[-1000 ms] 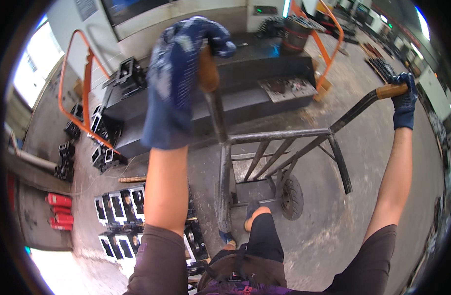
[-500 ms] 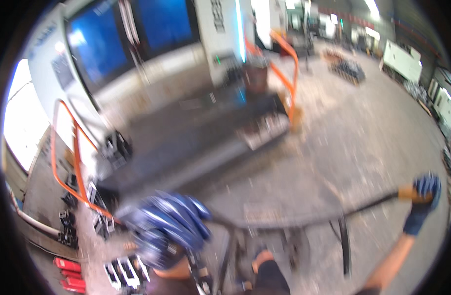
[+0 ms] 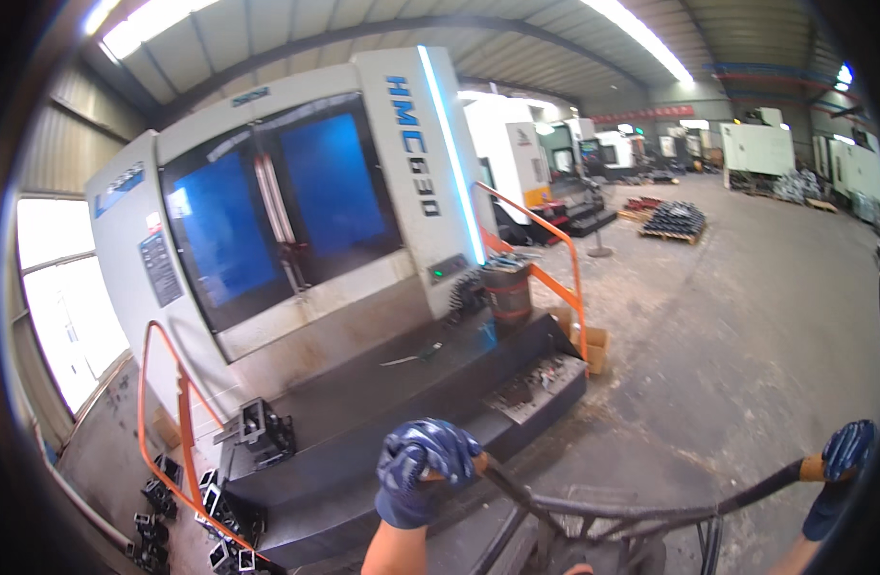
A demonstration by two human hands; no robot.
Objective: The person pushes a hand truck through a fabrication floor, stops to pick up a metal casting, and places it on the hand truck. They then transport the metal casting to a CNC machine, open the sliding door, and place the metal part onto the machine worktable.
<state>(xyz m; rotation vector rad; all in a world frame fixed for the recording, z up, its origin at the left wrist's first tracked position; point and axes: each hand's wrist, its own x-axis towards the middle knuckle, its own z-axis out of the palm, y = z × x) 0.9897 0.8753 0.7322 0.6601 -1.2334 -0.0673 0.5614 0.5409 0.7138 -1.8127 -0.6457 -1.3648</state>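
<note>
Plainly, one hand cart (image 3: pixel 603 512) stands nearest, a dark tubular frame with two tan handles, on the floor off the front edge of a black stepped platform (image 3: pixel 363 383), toward its right end; the cart's lower part falls outside the view. Two blue-gloved hands hold it, one to each handle. The left hand (image 3: pixel 426 470) is curled round the left handle (image 3: pixel 481 464), fingers folded together, the tan end showing beside them. The right hand (image 3: pixel 847 450) is clamped on the right handle (image 3: pixel 812 470), fingers wrapped over it.

Farther in, the platform has two steps. On the lower one, by the right end, lies one patch of scraps (image 3: pixel 536 383). The upper one bears one black casting (image 3: pixel 265 433) at its left edge and one rusty drum (image 3: pixel 507 292) near its rear right corner. Two orange handrails (image 3: pixel 576 299) rise, one at each end. Two cardboard boxes (image 3: pixel 595 351) sit just past the right edge; black castings crowd the floor past the left edge, too jumbled to count. Behind the rear edge stands one white machine (image 3: pixel 426 249) with two blue-windowed doors. Well apart, to the right, lies one pallet of dark parts (image 3: pixel 675 222).
</note>
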